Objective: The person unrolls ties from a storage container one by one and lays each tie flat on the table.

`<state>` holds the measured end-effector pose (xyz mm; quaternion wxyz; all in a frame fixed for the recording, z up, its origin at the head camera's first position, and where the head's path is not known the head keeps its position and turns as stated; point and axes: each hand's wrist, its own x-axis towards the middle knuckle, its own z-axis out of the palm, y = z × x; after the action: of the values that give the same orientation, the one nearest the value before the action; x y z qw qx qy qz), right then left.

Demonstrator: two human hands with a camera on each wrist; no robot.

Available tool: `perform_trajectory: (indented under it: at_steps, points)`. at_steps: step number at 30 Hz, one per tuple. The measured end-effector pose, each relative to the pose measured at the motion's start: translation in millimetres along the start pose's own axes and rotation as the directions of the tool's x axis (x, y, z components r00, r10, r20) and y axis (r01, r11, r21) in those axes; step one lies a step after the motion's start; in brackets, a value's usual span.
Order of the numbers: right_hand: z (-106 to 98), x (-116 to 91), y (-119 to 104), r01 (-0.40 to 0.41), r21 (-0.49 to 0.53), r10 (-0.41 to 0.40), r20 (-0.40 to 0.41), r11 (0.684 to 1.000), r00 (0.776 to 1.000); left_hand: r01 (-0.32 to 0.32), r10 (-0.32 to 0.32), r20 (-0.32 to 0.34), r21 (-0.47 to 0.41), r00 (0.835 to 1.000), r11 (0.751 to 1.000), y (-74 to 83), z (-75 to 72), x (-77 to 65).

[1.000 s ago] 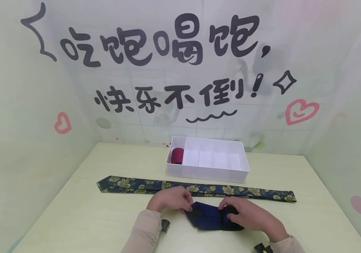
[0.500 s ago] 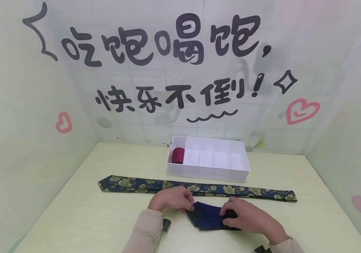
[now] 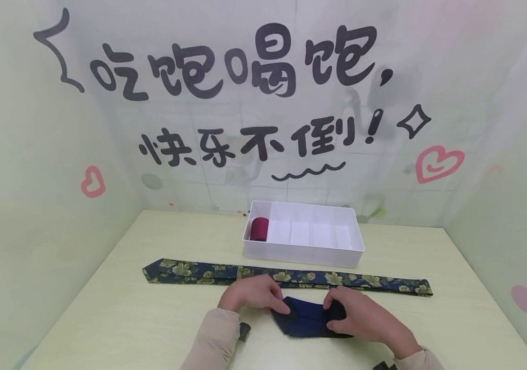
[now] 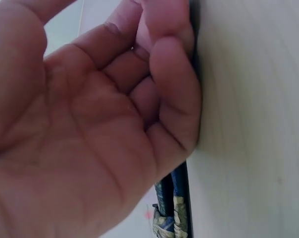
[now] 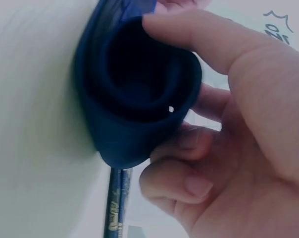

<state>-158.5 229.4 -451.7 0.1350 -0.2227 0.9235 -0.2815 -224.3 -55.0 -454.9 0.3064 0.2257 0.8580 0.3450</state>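
A dark navy necktie (image 3: pixel 307 317) lies on the table, partly rolled up, with its pointed wide end to the left. My right hand (image 3: pixel 367 316) grips the roll between thumb and fingers. In the right wrist view the rolled tie (image 5: pixel 139 134) stands on edge as a loose coil with a dark hollow centre. At the pointed end, my left hand (image 3: pixel 256 294) pinches the tie, thumb on top. The left wrist view shows that hand's curled fingers (image 4: pixel 176 94) against the table; its thumb tip is out of frame there.
A second necktie (image 3: pixel 286 276), dark blue with yellow-green flowers, lies flat and lengthwise behind my hands. Farther back stands a white divided box (image 3: pixel 302 252) with a rolled dark red tie (image 3: pixel 259 229) in its left compartment. A printed curtain (image 3: pixel 263 113) closes off the back.
My left thumb has slid a little to the right, onto the tie's pointed end. My right fingers have shifted slightly on the roll. The box and flowered tie stay put.
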Motion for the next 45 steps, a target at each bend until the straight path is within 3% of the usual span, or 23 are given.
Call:
perform_trajectory:
  at_steps: [9,18,38,45]
  points:
    - [-5,-6,0,-0.007,0.012,0.007,-0.007,1.0,1.0,0.019,-0.01,-0.064,0.152,0.998,0.988,10.5,13.4,2.1]
    - [-16,-15,6,0.033,0.042,-0.034,0.011,0.999,0.999,0.039,-0.025,-0.084,0.175,0.996,0.984,11.7,13.8,1.3]
    - [-24,-28,19,-0.111,0.06,0.113,-0.032,0.992,0.993,0.049,-0.036,-0.079,0.168,0.996,0.985,13.0,13.9,1.2]
    - [-29,-33,27,-0.162,0.091,0.161,0.013,0.983,0.987,0.037,-0.024,-0.079,0.168,0.997,0.985,13.9,12.7,0.0]
